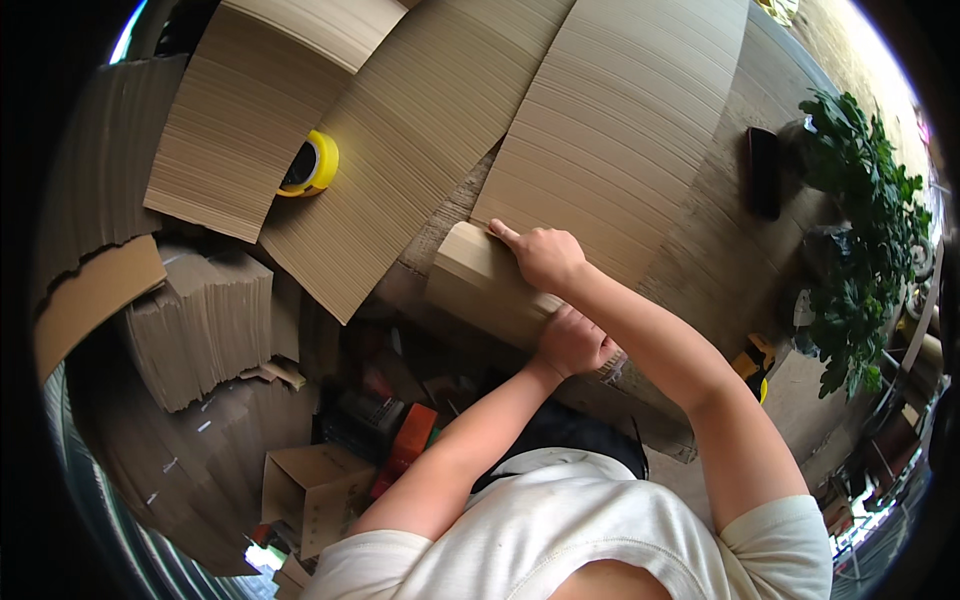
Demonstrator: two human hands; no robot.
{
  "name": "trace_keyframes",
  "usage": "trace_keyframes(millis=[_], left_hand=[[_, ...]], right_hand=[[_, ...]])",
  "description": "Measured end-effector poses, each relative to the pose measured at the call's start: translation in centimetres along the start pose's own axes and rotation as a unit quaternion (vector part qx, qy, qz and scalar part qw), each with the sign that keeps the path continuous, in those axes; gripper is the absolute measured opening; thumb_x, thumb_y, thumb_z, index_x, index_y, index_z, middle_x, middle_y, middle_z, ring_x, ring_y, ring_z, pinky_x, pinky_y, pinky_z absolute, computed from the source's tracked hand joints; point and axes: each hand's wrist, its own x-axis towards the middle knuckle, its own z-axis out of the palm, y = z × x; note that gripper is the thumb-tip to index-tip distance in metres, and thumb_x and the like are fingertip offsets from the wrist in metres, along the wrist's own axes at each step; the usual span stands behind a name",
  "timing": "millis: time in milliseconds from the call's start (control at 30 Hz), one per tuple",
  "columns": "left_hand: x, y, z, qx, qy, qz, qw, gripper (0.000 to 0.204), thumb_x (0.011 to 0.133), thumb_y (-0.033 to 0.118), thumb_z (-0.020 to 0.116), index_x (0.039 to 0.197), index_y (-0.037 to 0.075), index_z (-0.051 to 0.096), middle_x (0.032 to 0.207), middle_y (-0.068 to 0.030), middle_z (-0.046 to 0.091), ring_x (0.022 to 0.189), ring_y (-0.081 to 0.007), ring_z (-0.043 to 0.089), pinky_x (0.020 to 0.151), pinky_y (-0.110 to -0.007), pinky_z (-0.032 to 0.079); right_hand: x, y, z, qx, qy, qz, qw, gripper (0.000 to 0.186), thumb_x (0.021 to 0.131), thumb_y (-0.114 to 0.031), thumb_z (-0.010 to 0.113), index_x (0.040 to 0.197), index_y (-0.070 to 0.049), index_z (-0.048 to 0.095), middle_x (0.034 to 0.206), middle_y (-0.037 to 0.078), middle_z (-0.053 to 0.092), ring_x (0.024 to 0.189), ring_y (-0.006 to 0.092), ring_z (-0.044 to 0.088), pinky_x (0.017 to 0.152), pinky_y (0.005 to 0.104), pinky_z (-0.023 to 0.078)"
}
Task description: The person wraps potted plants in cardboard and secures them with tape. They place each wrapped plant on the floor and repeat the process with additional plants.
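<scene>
A long ribbed cardboard sheet (620,130) lies before me, its near end bent downward in a flap (480,285). My right hand (548,258) rests on the bend with most fingers curled, one digit reaching left along the crease. Closer to my body, my left hand (578,342) is closed around the flap's lower edge; its fingertips are hidden. The right forearm passes to the right of the left hand.
More cardboard sheets (420,130) overlap at the left, with a yellow tape measure (318,165) on them. Stacked cardboard (205,320) and an open carton (315,490) stand lower left. At right are a dark phone-like object (763,172), leafy plants (860,230) and a yellow-black tool (752,362).
</scene>
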Motion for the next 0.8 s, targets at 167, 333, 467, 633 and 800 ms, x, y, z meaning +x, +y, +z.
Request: trace_keyframes(millis=[167,333,467,633,800], left_hand=[[0.1,-0.1,0.1,0.030,0.060,0.031,0.997,0.014,0.067,0.021,0.062,0.074,0.010,0.058,0.078,-0.0091,0.055,0.073,-0.0291,0.057,0.074,-0.040,0.046],[0.3,-0.2,0.6,0.063,0.092,0.048,0.993,0.025,0.067,0.020,0.059,0.088,0.008,0.061,0.086,-0.0120,0.058,0.082,-0.0312,0.059,0.083,-0.042,0.048],[0.7,-0.1,0.1,0.082,0.064,0.047,0.993,0.030,0.067,0.016,0.056,0.094,0.007,0.064,0.100,-0.0114,0.064,0.094,-0.0279,0.062,0.091,-0.040,0.047],[1.1,0.1,0.1,0.077,0.083,0.060,0.992,0.028,0.067,0.011,0.055,0.093,0.009,0.065,0.099,-0.0071,0.065,0.094,-0.0262,0.062,0.088,-0.039,0.048],[0.9,-0.1,0.3,0.078,0.071,0.065,0.992,0.030,0.067,0.010,0.055,0.095,0.009,0.064,0.100,-0.0079,0.065,0.094,-0.0269,0.062,0.088,-0.040,0.047]], right_hand=[[0.0,0.3,-0.4,-0.068,-0.028,-0.031,0.997,0.057,0.090,-0.014,0.040,0.145,-0.022,0.026,0.090,0.011,0.066,0.082,0.0248,0.066,0.064,0.0341,0.053],[-4.3,4.1,-0.3,-0.123,-0.046,-0.039,0.991,0.057,0.091,-0.019,0.043,0.145,-0.023,0.025,0.086,0.011,0.067,0.077,0.0238,0.067,0.059,0.0327,0.053],[-12.7,9.9,0.6,-0.132,-0.081,0.003,0.988,0.063,0.087,-0.016,0.047,0.145,-0.025,0.025,0.076,0.011,0.065,0.063,0.0233,0.065,0.051,0.0345,0.051],[-24.3,15.0,4.3,-0.117,-0.073,0.079,0.987,0.072,0.081,-0.008,0.051,0.145,-0.029,0.025,0.074,0.013,0.060,0.058,0.0258,0.062,0.051,0.0359,0.050],[-22.8,16.0,8.2,-0.062,0.201,0.056,0.976,0.056,0.077,-0.010,0.058,0.130,-0.024,0.046,0.090,0.017,0.058,0.076,0.0337,0.062,0.067,0.0435,0.050]])
